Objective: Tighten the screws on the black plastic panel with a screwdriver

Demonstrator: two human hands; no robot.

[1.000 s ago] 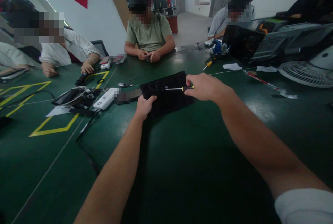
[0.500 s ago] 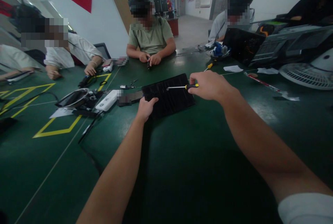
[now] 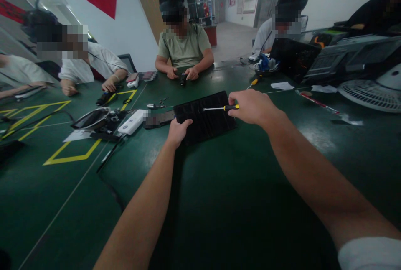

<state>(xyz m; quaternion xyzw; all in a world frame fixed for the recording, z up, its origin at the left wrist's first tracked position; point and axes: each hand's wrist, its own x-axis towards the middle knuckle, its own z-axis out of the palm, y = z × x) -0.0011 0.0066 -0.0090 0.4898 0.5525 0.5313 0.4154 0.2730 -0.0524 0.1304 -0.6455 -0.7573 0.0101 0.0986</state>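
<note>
My left hand [image 3: 178, 131] grips the near left edge of a flat black panel [image 3: 208, 126], its thumb lying on top. The panel is rectangular with ribs across its face and is tilted up off the green table. In my right hand [image 3: 249, 105] is a screwdriver [image 3: 231, 107] with a black and yellow handle, pinched between the fingers. Its thin metal shaft points left across the panel, the tip over the panel's upper middle. Whether the tip touches the panel I cannot tell. A dark phone-like slab [image 3: 159, 118] lies just left of the panel.
A white power bank [image 3: 133, 123] and a round-rimmed dark part [image 3: 94, 118] lie to the left. Beyond the panel is another screwdriver [image 3: 254, 82]. A white fan [image 3: 371, 92] and grey computer cases [image 3: 347, 57] stand at the right. A person [image 3: 184, 48] sits opposite, others alongside.
The whole view has shifted slightly. My hands, the panel and the screwdriver keep nearly the same arrangement. The person opposite has moved their hands apart a little around a small dark object.
</note>
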